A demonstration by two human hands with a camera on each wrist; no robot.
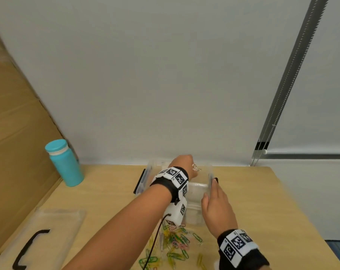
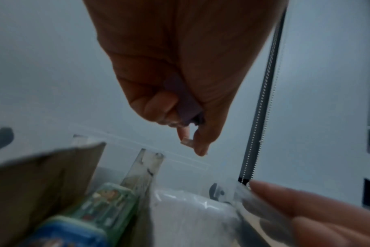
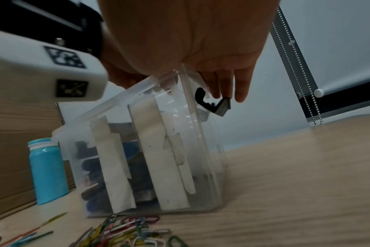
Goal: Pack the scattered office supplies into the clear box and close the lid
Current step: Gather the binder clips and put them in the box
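The clear box (image 1: 148,174) stands open at the back of the desk; in the right wrist view the clear box (image 3: 203,150) holds dark and blue items behind white paper strips. My left hand (image 1: 184,162) hovers over its far side, fingers curled and pinching paper clips (image 1: 196,168); the left wrist view shows the left hand (image 2: 192,138) with something purple inside its curled fingers. My right hand (image 1: 214,193) grips the box's right wall, thumb inside, fingers (image 3: 241,86) outside by the black latch (image 3: 203,100). Several coloured paper clips (image 1: 175,244) lie scattered in front of the box.
The clear lid (image 1: 54,230) with a black handle lies at the front left. A teal bottle (image 1: 65,162) stands at the back left beside a cardboard sheet (image 1: 13,133). A blind's bead chain (image 1: 262,145) hangs at the back right.
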